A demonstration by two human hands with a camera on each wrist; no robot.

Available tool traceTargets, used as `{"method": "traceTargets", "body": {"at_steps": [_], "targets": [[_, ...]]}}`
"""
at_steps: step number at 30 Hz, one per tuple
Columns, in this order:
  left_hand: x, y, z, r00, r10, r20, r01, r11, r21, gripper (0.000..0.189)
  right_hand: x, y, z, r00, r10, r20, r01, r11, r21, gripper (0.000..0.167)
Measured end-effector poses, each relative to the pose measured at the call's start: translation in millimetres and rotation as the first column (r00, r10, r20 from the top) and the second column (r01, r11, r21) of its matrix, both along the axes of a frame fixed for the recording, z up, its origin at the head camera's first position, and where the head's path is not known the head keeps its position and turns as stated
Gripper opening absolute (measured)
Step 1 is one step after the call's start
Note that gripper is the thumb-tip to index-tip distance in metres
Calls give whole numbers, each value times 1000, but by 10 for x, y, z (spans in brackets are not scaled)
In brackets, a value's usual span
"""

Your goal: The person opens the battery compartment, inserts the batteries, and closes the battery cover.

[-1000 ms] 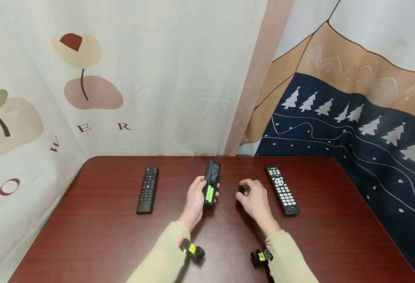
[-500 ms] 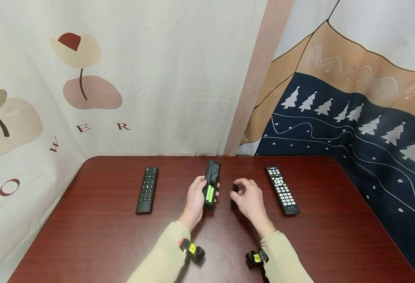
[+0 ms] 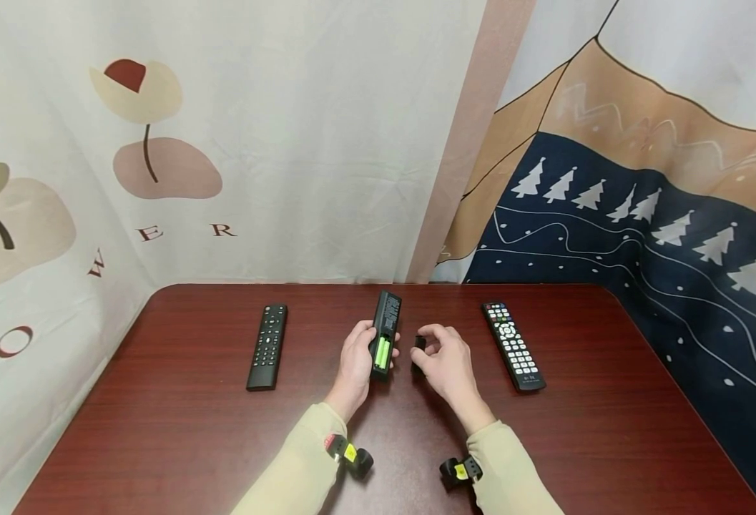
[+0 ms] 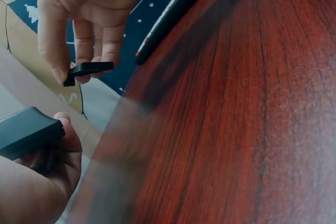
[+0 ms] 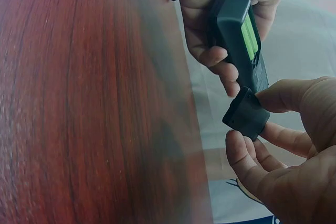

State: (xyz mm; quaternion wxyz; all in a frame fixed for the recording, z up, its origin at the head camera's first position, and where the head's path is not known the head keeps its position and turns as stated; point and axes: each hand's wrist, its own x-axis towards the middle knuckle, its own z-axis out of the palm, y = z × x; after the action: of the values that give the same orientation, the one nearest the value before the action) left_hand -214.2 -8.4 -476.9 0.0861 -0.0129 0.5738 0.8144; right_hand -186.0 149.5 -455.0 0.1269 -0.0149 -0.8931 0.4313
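My left hand grips a black remote control, its back turned up. In its uncovered battery compartment lie two green batteries. Just to the right, my right hand pinches a small black battery cover between thumb and fingers. In the right wrist view the cover appears near the remote's edge, in front of the left hand; whether they touch I cannot tell. The left wrist view has the cover held apart from the remote, above the table.
A second black remote lies buttons up on the left of the dark red table. Another remote with white buttons lies to the right of my right hand. A printed curtain hangs behind the table's far edge.
My right hand has moved left with the battery cover, closer to the remote. The left hand and its remote have stayed in place.
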Motion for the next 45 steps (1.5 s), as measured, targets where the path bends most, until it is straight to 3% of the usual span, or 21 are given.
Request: {"method": "traceTargets", "body": {"at_steps": [19,45], "targets": [[15,0,3,1000,11,-4,-11,1000,-13,32,-2,-114,27,999,17,-41,-19,999,-49,29],[27,29,2,998,63,-25,-66,989,-132,33,10,-274,105,1000,22,5,-21,988,-155,25]]}}
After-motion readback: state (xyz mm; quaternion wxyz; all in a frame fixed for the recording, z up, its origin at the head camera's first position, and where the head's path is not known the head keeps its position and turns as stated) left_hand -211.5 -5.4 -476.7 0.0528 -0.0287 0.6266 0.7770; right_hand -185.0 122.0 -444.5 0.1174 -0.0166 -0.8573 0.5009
